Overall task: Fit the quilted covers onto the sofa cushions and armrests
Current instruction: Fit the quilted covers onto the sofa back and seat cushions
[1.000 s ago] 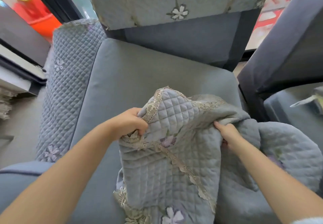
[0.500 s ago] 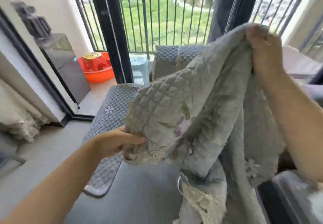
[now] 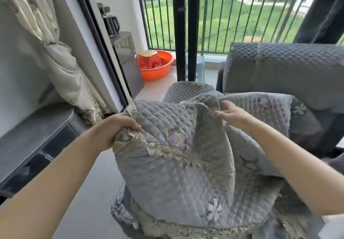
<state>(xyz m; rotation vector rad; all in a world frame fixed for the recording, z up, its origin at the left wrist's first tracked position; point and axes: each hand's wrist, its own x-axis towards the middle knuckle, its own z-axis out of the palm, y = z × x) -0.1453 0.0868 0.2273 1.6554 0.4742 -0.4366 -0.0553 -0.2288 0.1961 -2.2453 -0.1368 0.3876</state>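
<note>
Balcony railing (image 3: 232,15) behind; hands grip quilted cover (image 3: 176,173).

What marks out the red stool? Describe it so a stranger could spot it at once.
Look past the black door frame to the balcony with its railing. On the floor there, left of the frame, sits an orange basin. The stool stands inside it, red plastic with a pale patterned top, the only red thing among grey covers and dark furniture.

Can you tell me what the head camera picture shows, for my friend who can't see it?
Two bare arms hold up a grey quilted cover with lace trim: the left hand grips its edge, the right hand holds a fold. Behind are a covered sofa back, a balcony railing and an orange basin.
</note>
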